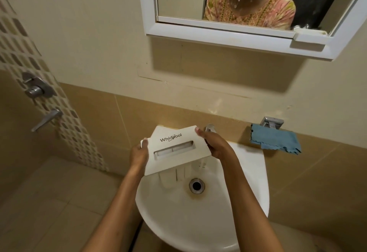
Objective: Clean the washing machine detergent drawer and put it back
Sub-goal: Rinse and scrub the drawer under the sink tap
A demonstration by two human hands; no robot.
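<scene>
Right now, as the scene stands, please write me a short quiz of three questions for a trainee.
1. True or false: the blue cloth lies inside the basin.
2. How many hands hold the detergent drawer? A) one B) two C) none
3. Fill in: the word printed on the drawer's front panel is ___.

Key: 1 false, it hangs at the wall. 2 B, the left hand and the right hand. 3 Whirlpool.

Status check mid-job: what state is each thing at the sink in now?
White ceramic sink basin: drain unplugged, no standing water.
White plastic Whirlpool detergent drawer: held above basin, front panel up.
Left hand: grips drawer's left edge.
Right hand: grips drawer's right edge.
Blue cloth: hangs from chrome wall holder.
</scene>
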